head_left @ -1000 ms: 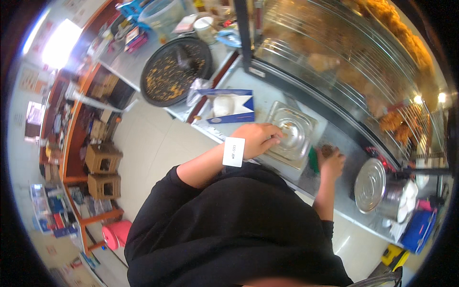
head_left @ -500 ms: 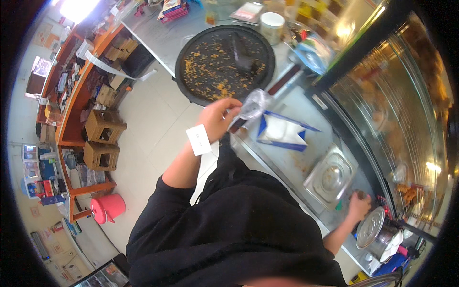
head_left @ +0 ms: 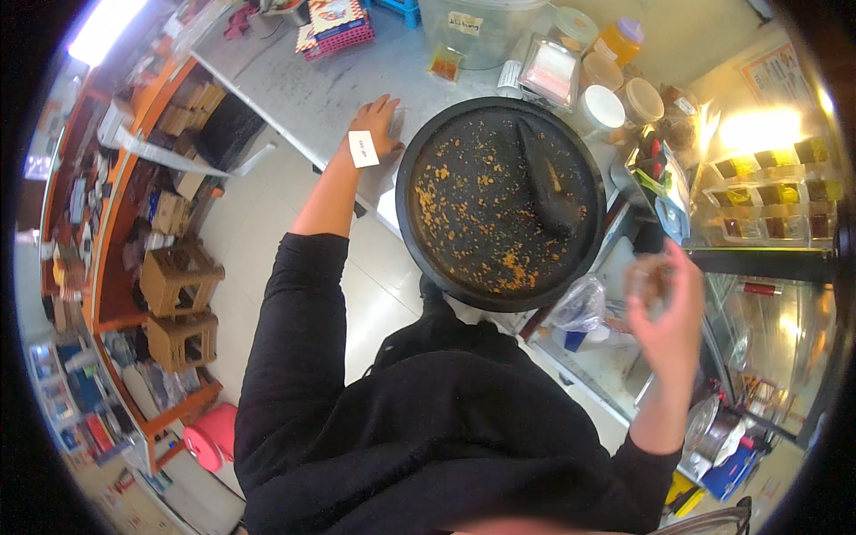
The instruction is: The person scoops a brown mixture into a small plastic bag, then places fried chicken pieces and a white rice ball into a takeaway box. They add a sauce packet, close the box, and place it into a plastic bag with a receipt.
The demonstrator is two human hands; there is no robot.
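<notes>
My left hand point(head_left: 379, 123) rests on the metal counter with its fingers spread, just left of a large round black tray point(head_left: 477, 290). A white tag is on that wrist. Orange-brown crumbs are scattered over the tray, and a long black paddle-like utensil point(head_left: 539, 174) lies in it. Right of the tray, my right hand point(head_left: 669, 308) is raised with curled fingers around a small round brownish thing point(head_left: 648, 278), partly see-through and blurred. A crumpled clear plastic bag point(head_left: 580, 303) lies between the tray and this hand, over a blue and white piece partly covered.
Lidded tubs point(head_left: 602, 107) and a large clear bin point(head_left: 486, 36) stand behind the tray. A glass display case point(head_left: 767, 330) borders the right side. Red-checked boxes point(head_left: 339, 31) sit at the back left. Brown stools point(head_left: 183, 276) and a pink bucket point(head_left: 212, 437) are on the left.
My left hand has let go of the plastic bag and moved out to the counter left of the tray. My right hand has come up from the lower right with the brownish thing. The view has shifted.
</notes>
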